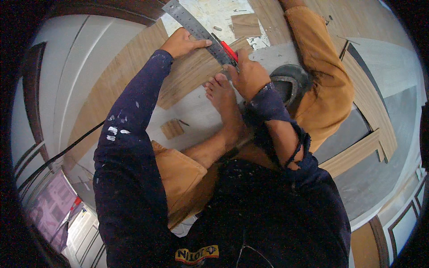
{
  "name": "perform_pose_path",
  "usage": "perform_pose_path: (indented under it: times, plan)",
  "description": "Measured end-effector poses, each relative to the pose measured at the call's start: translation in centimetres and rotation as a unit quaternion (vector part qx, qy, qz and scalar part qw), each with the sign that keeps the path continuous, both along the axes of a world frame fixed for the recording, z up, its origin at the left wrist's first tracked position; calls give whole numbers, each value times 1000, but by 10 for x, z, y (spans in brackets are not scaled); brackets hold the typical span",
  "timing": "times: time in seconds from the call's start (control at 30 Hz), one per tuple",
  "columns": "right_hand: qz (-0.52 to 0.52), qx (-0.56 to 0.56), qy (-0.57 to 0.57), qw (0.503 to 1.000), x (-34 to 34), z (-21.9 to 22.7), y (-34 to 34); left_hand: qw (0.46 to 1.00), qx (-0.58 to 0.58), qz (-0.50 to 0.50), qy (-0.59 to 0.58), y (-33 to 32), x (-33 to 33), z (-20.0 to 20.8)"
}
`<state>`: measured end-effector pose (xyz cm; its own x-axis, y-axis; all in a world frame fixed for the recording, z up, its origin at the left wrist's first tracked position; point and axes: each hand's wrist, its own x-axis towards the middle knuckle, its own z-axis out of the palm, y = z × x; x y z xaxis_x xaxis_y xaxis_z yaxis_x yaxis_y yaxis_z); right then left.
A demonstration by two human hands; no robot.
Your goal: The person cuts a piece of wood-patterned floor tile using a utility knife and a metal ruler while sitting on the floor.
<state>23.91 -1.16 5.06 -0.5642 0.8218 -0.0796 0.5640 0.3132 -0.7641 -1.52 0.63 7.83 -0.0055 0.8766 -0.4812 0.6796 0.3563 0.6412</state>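
Note:
A long metal ruler [192,23] lies slantwise across a wood-grain floor plank [187,73] ahead of me. My left hand [181,43] holds the ruler down against the plank, its thumb stretched onto the metal. Closed around a red utility knife [229,51], my right hand [249,75] is at the ruler's near end, with the knife beside the ruler's edge. The blade tip cannot be made out. My bare foot [220,91] rests on the grey floor close to the plank and the ruler's near end.
A small square plank offcut [246,25] lies on a white sheet [194,9] at the far side. Another offcut [172,128] is left of my foot. A dark round object [288,87] sits by my right knee. Long plank strips [366,85] lie at right. A black cable [67,149] runs at left.

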Motion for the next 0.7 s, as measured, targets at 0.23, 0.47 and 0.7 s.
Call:
perform_pose_path:
  times: [0.23,0.47,0.7]
  plan:
    - [22,32,-59,997,-2,20,12,995,91,-33,-38,1,-13,-35]
    - [86,80,-78,990,-9,48,12,985,171,-38,2,-1,-21,-55]
    - [68,60,-126,988,-21,27,16,985,168,-30,12,0,-31,-69]
